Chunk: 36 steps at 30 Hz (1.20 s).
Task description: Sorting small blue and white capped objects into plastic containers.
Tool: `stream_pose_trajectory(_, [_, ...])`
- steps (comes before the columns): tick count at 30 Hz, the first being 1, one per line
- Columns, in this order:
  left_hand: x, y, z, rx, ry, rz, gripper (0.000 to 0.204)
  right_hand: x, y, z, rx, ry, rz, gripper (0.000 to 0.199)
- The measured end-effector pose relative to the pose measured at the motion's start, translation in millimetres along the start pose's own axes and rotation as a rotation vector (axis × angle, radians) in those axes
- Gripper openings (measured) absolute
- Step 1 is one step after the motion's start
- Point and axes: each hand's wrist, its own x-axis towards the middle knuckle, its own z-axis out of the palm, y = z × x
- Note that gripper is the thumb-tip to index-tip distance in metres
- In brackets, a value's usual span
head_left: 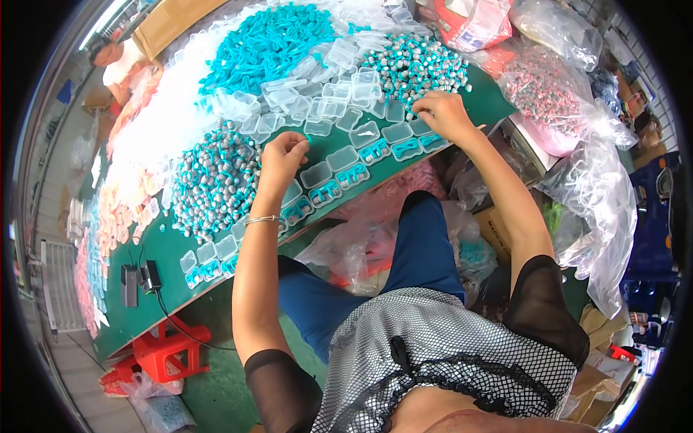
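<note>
My left hand (286,156) hovers over the table between two piles, thumb and fingers pinched together. A speck of teal shows at its fingertips, too small to name. My right hand (444,115) is at the near edge of the right pile of small grey-and-teal pieces (415,68), its fingers closed; what they hold, if anything, is hidden. Another such pile (216,177) lies left of my left hand. Along the near table edge runs a row of lidded clear plastic cases (351,175), lids folded back, with teal pieces inside.
Loose clear cases (339,94) and a heap of teal stringy pieces (271,47) cover the far side of the green table (162,245). Black adapters (149,276) with a cable lie at left. A red stool (170,353) stands below. Plastic bags (545,90) crowd the right. Another person (123,65) sits far left.
</note>
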Motion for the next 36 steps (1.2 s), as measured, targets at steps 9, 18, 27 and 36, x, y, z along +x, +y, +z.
stream_pose_trajectory(9, [-15.7,14.1,21.3,-0.183,-0.08,0.033,0.014,12.4,-15.3,8.2,-0.345,-0.164,0.146,0.006])
stream_pose_trajectory(18, [-30.2,47.9,55.9,-0.435,-0.177,-0.023,0.018,9.2,-31.1,-11.7,0.082,-0.057,0.292,0.011])
stream_pose_trajectory(27, [-23.5,62.1,118.9,-1.089,-0.23,-0.183,0.016,-16.4,-69.0,-15.8,0.558,0.095,-0.023,0.019])
stream_pose_trajectory(36, [-26.0,60.1,133.8,-0.827,-0.217,-0.16,0.018,-31.2,-53.2,-20.0,0.625,0.062,0.09,0.024])
